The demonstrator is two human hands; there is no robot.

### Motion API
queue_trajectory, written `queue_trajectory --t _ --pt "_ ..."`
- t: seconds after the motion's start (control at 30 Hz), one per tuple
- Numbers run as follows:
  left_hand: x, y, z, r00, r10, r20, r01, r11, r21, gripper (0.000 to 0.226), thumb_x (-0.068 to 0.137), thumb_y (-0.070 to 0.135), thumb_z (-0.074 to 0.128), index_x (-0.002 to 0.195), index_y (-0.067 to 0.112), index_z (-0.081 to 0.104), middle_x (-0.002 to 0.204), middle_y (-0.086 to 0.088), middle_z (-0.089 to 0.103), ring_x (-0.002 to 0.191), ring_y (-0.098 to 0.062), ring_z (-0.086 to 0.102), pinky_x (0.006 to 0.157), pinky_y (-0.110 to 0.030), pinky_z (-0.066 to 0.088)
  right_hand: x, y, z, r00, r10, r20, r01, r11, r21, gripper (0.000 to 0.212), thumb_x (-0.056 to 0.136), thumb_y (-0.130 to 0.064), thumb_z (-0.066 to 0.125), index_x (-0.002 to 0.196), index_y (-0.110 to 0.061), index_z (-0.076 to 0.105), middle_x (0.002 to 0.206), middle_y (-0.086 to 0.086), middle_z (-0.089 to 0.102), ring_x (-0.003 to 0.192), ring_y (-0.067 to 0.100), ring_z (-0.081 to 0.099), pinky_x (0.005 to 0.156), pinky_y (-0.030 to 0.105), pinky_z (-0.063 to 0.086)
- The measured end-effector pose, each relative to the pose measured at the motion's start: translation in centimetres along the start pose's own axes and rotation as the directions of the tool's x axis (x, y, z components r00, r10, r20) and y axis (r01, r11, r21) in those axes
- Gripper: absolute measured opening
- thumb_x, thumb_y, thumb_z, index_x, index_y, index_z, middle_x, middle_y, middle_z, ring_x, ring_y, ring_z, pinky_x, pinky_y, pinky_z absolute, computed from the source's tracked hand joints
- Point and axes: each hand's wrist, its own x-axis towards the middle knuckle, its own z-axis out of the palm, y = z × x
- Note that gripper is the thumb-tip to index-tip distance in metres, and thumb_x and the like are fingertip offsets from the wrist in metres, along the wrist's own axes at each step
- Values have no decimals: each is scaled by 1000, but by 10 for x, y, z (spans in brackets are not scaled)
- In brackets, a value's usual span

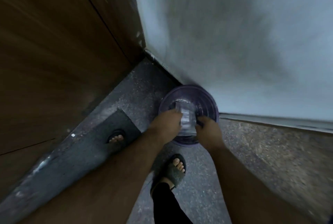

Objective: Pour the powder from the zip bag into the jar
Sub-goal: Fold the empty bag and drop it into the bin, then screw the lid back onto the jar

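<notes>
Blurry head view, looking straight down. Left hand and right hand both held a clear zip bag between them; left fingers pinched its left edge, right fingers pinched its right edge. Bag hung just above a round purple container, seemingly the jar seen from above, which stood on the speckled floor directly under the fingers, against a pale wall. Powder in the bag: cannot tell, too blurred. Below the hands, a foot in a dark sandal; left of the fingers, toes on a dark sill, brown wooden panel beyond.
</notes>
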Motion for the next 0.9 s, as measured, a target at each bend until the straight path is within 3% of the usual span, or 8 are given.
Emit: queue_trajectory --t 0.1,0.2,0.33,0.4,0.53,0.9 --pt "-72 20 -52 997 0 -74 3 999 40 52 100 27 54 149 12 42 155 -13 41 139 -30 41 111 -40 37 -52 -47 -59 992 -107 72 114 987 -111 45 96 -23 62 137 -4 57 138 18 59 124 34 57 102 38 45" --pt "-146 38 -104 991 -3 -137 20 993 117 68 100 42 53 157 16 26 165 -10 24 151 -27 23 119 -41 25 -107 -102 -119 972 -217 87 230 958 -174 50 97 -29 62 139 -3 55 141 18 57 127 34 54 104 39 43" --pt "-240 58 -162 948 -24 -317 76 986 151 73 100 53 45 158 18 21 167 -9 17 153 -26 16 123 -43 18 -180 -169 -180 917 -385 103 398 889 -227 51 99 -39 57 140 -9 54 139 17 57 128 34 51 105 41 42" --pt "-281 62 -180 922 -30 -386 102 981 167 73 99 55 44 159 19 20 167 -10 16 154 -26 15 124 -43 16 -209 -196 -199 890 -445 96 453 846 -281 58 99 -43 56 144 -8 49 148 18 49 137 35 42 110 42 37" --pt "-345 58 -204 867 -26 -498 159 961 227 72 100 54 43 159 19 20 167 -11 15 154 -26 11 124 -42 12 -251 -247 -221 815 -570 107 563 733 -381 65 98 -46 55 152 -13 39 158 15 36 145 32 33 115 40 28" --pt "-459 7 -244 690 -40 -723 253 949 190 69 101 46 46 159 22 18 168 -10 13 155 -23 10 125 -40 11 -326 -375 -226 625 -778 65 701 523 -484 66 94 -43 62 152 -20 39 160 7 35 149 26 28 119 43 30"
